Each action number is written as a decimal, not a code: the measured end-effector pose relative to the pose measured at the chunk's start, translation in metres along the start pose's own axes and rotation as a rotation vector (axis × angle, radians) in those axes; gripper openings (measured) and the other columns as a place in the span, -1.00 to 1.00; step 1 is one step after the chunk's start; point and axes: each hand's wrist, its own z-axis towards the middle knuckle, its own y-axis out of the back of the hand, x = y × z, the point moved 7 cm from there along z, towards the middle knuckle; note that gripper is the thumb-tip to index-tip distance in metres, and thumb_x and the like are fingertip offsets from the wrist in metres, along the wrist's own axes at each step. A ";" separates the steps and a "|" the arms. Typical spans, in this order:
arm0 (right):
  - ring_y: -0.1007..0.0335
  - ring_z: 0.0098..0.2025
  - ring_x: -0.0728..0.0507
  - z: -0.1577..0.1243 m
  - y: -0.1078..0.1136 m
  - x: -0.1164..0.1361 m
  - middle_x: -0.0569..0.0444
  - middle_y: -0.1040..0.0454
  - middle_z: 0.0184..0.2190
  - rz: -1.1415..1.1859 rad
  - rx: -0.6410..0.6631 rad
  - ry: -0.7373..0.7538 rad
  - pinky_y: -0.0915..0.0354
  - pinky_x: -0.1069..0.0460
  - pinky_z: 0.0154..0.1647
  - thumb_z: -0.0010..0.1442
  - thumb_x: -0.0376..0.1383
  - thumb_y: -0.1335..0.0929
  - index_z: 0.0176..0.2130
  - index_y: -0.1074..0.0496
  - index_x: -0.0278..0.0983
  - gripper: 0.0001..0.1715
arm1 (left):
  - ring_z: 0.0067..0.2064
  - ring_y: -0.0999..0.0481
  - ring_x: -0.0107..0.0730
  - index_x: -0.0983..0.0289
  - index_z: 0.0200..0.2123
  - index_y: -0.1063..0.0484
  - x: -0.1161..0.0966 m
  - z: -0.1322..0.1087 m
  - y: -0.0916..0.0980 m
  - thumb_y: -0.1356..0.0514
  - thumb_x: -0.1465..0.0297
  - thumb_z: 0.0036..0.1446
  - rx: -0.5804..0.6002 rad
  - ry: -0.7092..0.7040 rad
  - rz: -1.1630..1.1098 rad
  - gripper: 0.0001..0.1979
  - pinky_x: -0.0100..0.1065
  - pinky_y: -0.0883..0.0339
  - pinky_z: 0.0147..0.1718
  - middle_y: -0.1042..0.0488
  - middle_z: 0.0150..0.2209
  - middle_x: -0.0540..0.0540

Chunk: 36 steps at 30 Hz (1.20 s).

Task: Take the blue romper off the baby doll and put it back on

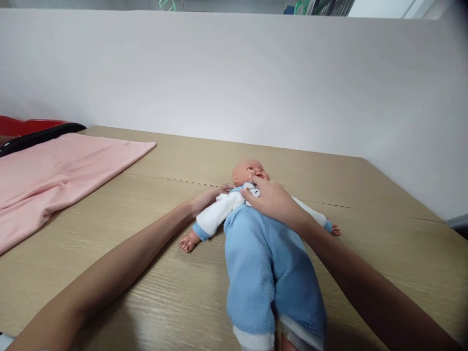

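Observation:
A baby doll [252,253] lies on its back on the wooden table, head away from me and arms spread. It wears a fluffy light-blue and white outfit, with round white eye-like patches [255,193] at the chest. My left hand [209,199] rests at the doll's shoulder on the left, its fingers stretched out beside the neck. Over the chest lies my right hand [273,199], with the thumb on the outfit's front and the index finger near the chin. Thumb and index are apart; the other fingers are mostly hidden.
A pink cloth [69,170] is spread over the table's left side. Behind it sits a red thing with a black rim [44,134]. A white partition [226,78] runs along the back of the wooden table [175,282].

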 end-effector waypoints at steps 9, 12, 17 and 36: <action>-0.64 -0.09 -0.40 -0.004 0.004 0.004 -0.12 -0.73 -0.14 0.015 -0.094 -0.005 -0.23 -0.08 -0.23 0.44 -0.06 -0.36 -0.05 -0.57 -0.19 -0.70 | -0.18 -0.64 -0.12 0.17 0.10 -0.56 -0.023 -0.018 0.023 -0.61 0.24 -0.05 0.308 0.163 0.538 -0.37 -0.32 -0.44 -0.28 -0.68 -0.16 0.11; -0.65 -0.11 -0.40 -0.007 0.010 -0.001 -0.17 -0.74 -0.08 -0.061 -0.113 -0.039 -0.22 -0.10 -0.24 0.44 -0.14 -0.34 0.07 -0.56 -0.23 -0.66 | -0.28 -0.61 -0.15 0.16 0.01 -0.58 -0.036 -0.022 0.032 -0.62 0.33 -0.15 0.261 0.104 0.626 -0.39 -0.35 -0.39 -0.35 -0.65 -0.27 0.04; -0.65 -0.16 -0.42 -0.012 0.016 -0.015 -0.23 -0.73 -0.15 -0.153 -0.152 -0.099 -0.22 -0.11 -0.26 0.43 -0.14 -0.32 0.02 -0.59 -0.27 -0.64 | -0.10 -0.61 -0.10 0.13 0.06 -0.57 -0.038 -0.018 0.033 -0.48 0.20 0.08 0.300 0.024 0.791 -0.52 -0.33 -0.42 -0.18 -0.65 -0.16 0.06; -0.64 0.07 -0.36 -0.080 0.007 -0.124 -0.04 -0.71 0.01 0.702 0.214 -0.104 -0.56 -0.12 0.05 0.28 0.22 -0.49 0.00 -0.63 -0.12 -0.44 | 0.41 -0.45 0.04 0.15 0.42 -0.37 -0.026 -0.010 0.030 -0.26 0.04 0.28 0.391 0.066 1.035 -0.29 -0.10 -0.28 0.41 -0.46 0.43 0.12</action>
